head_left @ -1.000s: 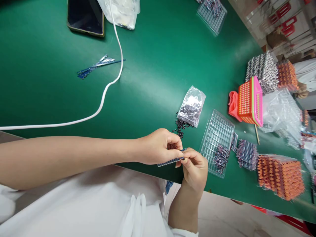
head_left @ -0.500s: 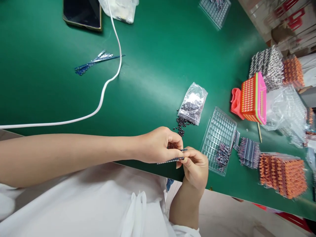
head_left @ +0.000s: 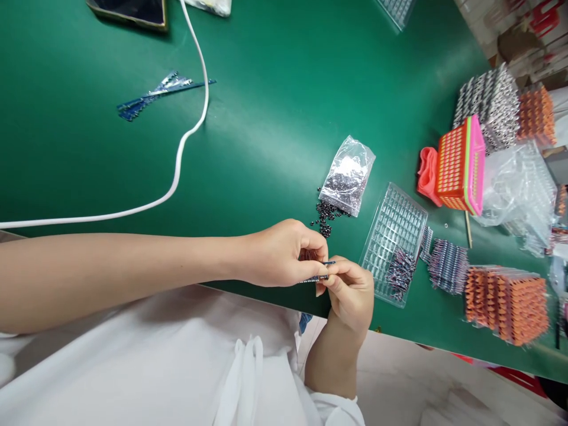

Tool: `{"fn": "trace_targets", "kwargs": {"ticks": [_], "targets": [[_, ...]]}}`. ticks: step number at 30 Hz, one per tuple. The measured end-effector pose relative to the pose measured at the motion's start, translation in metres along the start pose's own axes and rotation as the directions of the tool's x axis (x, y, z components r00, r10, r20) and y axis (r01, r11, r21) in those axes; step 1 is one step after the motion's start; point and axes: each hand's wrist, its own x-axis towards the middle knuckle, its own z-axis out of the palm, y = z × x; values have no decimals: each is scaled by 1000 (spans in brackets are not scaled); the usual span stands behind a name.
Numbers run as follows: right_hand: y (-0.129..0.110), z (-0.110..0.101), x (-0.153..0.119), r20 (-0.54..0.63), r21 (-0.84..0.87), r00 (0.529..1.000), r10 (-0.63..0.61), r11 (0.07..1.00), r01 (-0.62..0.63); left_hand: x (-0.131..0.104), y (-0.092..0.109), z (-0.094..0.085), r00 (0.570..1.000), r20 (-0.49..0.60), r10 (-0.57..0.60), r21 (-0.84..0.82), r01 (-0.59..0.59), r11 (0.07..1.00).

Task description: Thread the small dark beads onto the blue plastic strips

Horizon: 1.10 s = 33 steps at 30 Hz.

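Observation:
My left hand (head_left: 288,254) reaches in from the left with its fingers curled round a narrow dark-blue strip of small circuit boards (head_left: 316,278). My right hand (head_left: 352,293) pinches the strip's right end between thumb and fingertips. Both hands meet there, just above the table's near edge. My left fingers also half cover some thin reddish pieces, too hidden to name. Beyond my hands lies a pile of small dark bead-like parts (head_left: 325,220), beside a clear plastic bag (head_left: 348,177) of the same parts.
Right of my hands is a clear compartment tray (head_left: 381,228) holding small wired boards (head_left: 400,271). Further right stand stacks of orange parts (head_left: 506,305), a basket (head_left: 457,163) and plastic bags. On the left are a white cable (head_left: 178,157), blue strips (head_left: 153,96) and a phone (head_left: 133,13).
The view has shifted slightly, so the table things appear higher up. Less of the strip shows left of my left fingers. Both hands keep their grip close together.

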Motion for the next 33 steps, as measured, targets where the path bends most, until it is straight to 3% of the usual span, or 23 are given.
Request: {"fn": "trace_targets", "kwargs": {"ticks": [24, 30, 33], "targets": [[1, 0, 0, 0, -44, 1000, 3, 999, -3, 1, -1, 1, 1000, -2, -11, 10, 11, 1000], [1, 2, 2, -80, -64, 996, -37, 997, 32, 4, -2, 2, 994, -67, -81, -10, 80, 997], [0, 3, 3, -122, -48, 992, -33, 998, 28, 5, -2, 3, 987, -104, -120, -97, 110, 989]]}}
